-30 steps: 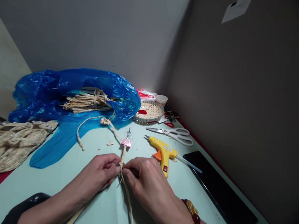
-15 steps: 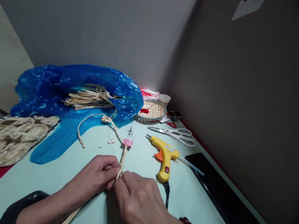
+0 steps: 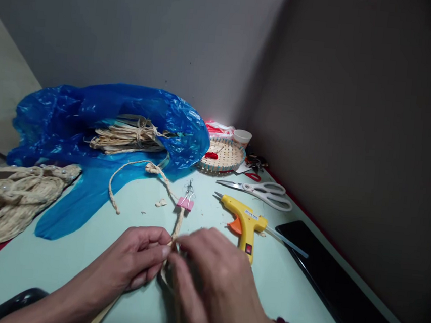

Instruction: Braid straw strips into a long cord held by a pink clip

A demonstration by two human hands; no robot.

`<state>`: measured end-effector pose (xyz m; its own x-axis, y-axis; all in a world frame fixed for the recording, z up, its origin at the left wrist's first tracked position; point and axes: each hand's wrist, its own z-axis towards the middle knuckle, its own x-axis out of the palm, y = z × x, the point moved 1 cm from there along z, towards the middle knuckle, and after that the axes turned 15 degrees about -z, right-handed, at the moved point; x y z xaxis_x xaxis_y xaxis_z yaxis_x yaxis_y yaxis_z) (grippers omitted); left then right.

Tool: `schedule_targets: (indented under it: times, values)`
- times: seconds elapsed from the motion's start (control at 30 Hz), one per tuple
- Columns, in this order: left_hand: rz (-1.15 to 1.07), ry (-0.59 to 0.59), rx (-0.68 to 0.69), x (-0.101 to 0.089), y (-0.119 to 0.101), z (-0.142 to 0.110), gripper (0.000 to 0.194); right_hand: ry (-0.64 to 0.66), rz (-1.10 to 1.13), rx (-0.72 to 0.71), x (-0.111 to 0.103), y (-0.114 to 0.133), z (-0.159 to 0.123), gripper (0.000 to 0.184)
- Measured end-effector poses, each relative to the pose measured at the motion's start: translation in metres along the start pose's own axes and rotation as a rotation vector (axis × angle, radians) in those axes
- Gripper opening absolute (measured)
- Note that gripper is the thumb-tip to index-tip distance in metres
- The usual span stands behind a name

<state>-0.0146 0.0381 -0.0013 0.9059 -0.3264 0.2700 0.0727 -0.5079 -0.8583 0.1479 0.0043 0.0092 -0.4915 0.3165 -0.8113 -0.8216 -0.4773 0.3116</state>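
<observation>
A pale braid of straw-like strands (image 3: pixel 179 223) runs toward me from a pink binder clip (image 3: pixel 185 204), which grips it on the table. My left hand (image 3: pixel 135 260) is closed, its thumb and forefinger pinching the near end of the braid. Close against that spot is my right hand (image 3: pixel 215 278), its thumb and fingertips around the working end. Motion blurs its fingers, so I cannot tell whether they grip a strand. Loose strands trail down beneath the hands. Beyond the clip, the thin braided tail (image 3: pixel 115 192) curls to the left with a knot in it.
A yellow glue gun (image 3: pixel 246 218), scissors (image 3: pixel 264 192) and a black flat object (image 3: pixel 341 285) lie at the right. Behind stand a woven basket (image 3: pixel 225 157) and a paper cup (image 3: pixel 242 136). A blue plastic bag (image 3: pixel 63 116) holds a straw bundle (image 3: pixel 126 137); woven slippers (image 3: pixel 24 204) are left.
My right hand has lifted and opened out somewhat from the braid, with its fingers turned more toward it. My left hand keeps its pinch. The view has shifted slightly.
</observation>
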Motion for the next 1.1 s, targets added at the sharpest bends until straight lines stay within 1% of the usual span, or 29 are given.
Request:
schedule_targets:
  times: [0.03,0.07,0.1,0.17,0.2,0.27,0.33,0.4,0.5,0.57,0.63,0.77,0.87,0.93,1.0,1.03,1.07,1.1]
  values:
    - [0.002,-0.012,-0.004,0.001,-0.001,-0.001,0.033,0.060,0.080,0.138,-0.002,-0.004,0.004,0.016]
    - [0.007,-0.019,-0.014,0.001,-0.002,-0.001,0.033,0.152,0.175,0.248,-0.003,-0.008,0.007,0.020]
    - [0.014,-0.017,-0.022,0.002,-0.003,-0.001,0.033,0.254,0.277,0.328,-0.002,-0.012,0.009,0.024]
    - [0.043,-0.008,-0.028,0.002,-0.003,-0.001,0.032,0.440,0.493,0.396,0.001,-0.016,0.012,0.025]
    - [0.065,-0.004,-0.031,0.002,-0.002,0.000,0.031,0.501,0.578,0.399,0.002,-0.017,0.013,0.026]
    - [0.122,0.002,-0.017,0.002,-0.001,-0.001,0.028,0.551,0.637,0.384,0.004,-0.019,0.013,0.028]
    - [0.210,0.000,0.028,0.002,-0.002,-0.003,0.026,0.573,0.588,0.367,0.004,-0.019,0.013,0.027]
    - [0.361,-0.028,0.080,0.004,-0.005,-0.005,0.029,0.587,0.505,0.348,0.002,-0.020,0.014,0.025]
    - [0.547,-0.076,0.109,0.007,-0.008,-0.007,0.034,0.575,0.421,0.346,0.001,-0.021,0.014,0.022]
    - [0.552,-0.067,0.113,0.007,-0.009,-0.007,0.035,0.552,0.403,0.371,0.001,-0.021,0.012,0.021]
    - [0.507,-0.053,0.108,0.008,-0.008,-0.007,0.035,0.525,0.413,0.392,0.000,-0.020,0.010,0.021]
    - [0.452,-0.059,0.119,0.009,-0.007,-0.007,0.030,0.502,0.413,0.382,0.000,-0.017,0.009,0.021]
    - [0.470,-0.091,0.188,0.013,-0.006,-0.009,0.026,0.485,0.444,0.365,0.003,-0.018,0.011,0.025]
    - [0.518,-0.125,0.268,0.016,-0.005,-0.013,0.023,0.481,0.463,0.352,0.007,-0.019,0.011,0.029]
    - [0.612,-0.101,0.352,0.018,-0.003,-0.017,0.024,0.490,0.432,0.326,0.012,-0.021,0.010,0.033]
    - [0.736,-0.103,0.403,0.018,-0.003,-0.019,0.026,0.481,0.419,0.326,0.015,-0.023,0.009,0.035]
    - [0.884,-0.134,0.444,0.018,-0.003,-0.019,0.028,0.467,0.422,0.324,0.018,-0.024,0.009,0.036]
    - [0.947,-0.182,0.461,0.017,-0.003,-0.020,0.027,0.447,0.408,0.315,0.021,-0.025,0.009,0.036]
